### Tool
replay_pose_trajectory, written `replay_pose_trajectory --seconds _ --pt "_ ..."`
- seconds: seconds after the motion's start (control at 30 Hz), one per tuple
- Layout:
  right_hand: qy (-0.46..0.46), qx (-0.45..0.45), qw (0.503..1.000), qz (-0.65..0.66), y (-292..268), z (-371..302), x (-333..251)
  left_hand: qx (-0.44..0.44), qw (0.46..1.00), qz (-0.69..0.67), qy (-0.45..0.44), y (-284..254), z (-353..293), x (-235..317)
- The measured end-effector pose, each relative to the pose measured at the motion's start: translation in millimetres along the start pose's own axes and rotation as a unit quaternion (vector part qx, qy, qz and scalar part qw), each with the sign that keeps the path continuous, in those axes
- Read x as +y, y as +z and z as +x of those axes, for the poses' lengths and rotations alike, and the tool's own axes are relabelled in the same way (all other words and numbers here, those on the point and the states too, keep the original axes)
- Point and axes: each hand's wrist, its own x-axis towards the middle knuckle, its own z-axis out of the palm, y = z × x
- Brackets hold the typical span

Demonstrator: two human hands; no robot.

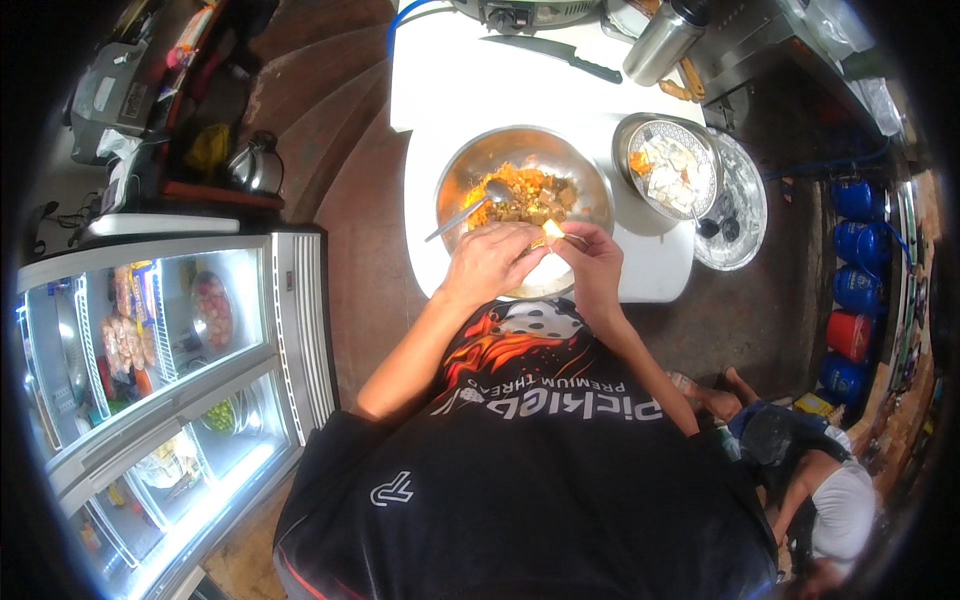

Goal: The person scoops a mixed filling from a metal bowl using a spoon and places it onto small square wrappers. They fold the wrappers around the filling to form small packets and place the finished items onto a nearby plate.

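A wide steel bowl (450, 180) sits at the near side of the white table, holding an orange and brown chopped food mixture (535, 190). A metal spoon (462, 218) rests in it, its handle over the left rim. Above the bowl's near part, my right hand (597, 262) pinches a small pale yellow piece of food (552, 232). My left hand (490, 262) is closed beside it, fingers bent against the piece's left side; its fingertips are partly hidden. To the right, a patterned plate (711, 170) carries several pale, flat-cut pieces (670, 172) and one orange one.
Beneath the plate are a steel bowl (622, 140) and a large round metal tray (745, 225). A knife (560, 55) and steel flask (665, 42) are at the back. A lit glass-door fridge (160, 350) stands left. Another person (810, 480) is low at the right.
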Motion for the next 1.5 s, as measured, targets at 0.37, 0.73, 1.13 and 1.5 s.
replay_pose_trajectory --seconds 0.37,0.73,1.13,1.5 --pt "0.086 -0.007 0.996 0.007 -14 5 6 -0.127 0.986 0.067 0.088 -4 14 4" --pt "-0.008 -0.119 0.991 -0.057 -33 16 8 -0.101 0.808 -0.513 -0.272 34 -20 -42" --pt "-0.073 -0.093 0.991 -0.064 -25 16 2 -0.053 0.938 -0.246 -0.239 19 -3 -7" --pt "-0.016 -0.075 0.995 -0.063 -24 14 -7 0.011 0.891 -0.331 -0.311 25 -7 0"
